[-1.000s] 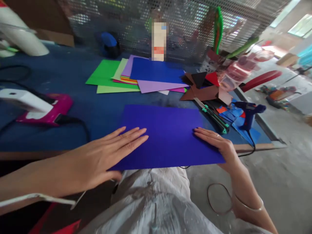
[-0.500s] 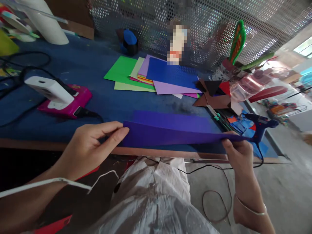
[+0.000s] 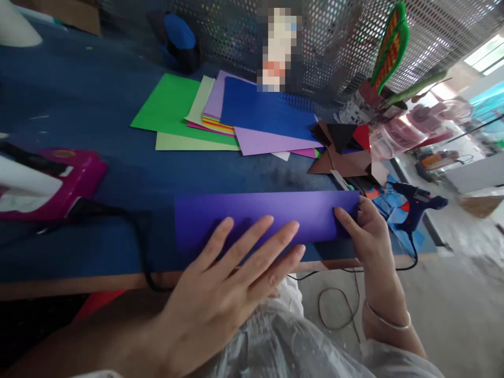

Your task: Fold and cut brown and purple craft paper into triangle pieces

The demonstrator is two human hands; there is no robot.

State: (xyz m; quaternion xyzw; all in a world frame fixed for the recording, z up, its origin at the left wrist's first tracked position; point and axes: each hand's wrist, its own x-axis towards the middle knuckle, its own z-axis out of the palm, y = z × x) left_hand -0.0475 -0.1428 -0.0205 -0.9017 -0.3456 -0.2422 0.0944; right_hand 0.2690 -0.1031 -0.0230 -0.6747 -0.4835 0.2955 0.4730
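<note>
A long strip of purple paper (image 3: 252, 207) lies along the front edge of the blue table. My left hand (image 3: 240, 278) is open, its fingers spread over the strip's lower side; whether the fingertips press on it I cannot tell. At the strip's right end, my right hand (image 3: 366, 231) pinches the paper between thumb and fingers. Right of that hand sits a dark blue glue gun (image 3: 417, 202) with a small red light, on blue paper scraps (image 3: 388, 202).
Behind the strip lies a stack of coloured sheets, blue (image 3: 268, 107) and green (image 3: 165, 105) among them. Brown paper pieces (image 3: 342, 160) lie right of it. A magenta power strip (image 3: 84, 173) with a black cord is at left. A perforated metal panel (image 3: 232, 42) rises behind.
My left hand has let go of the strip's left end and moved right, opening over the paper. The strip now lies flatter, while my right hand keeps hold of its right end.
</note>
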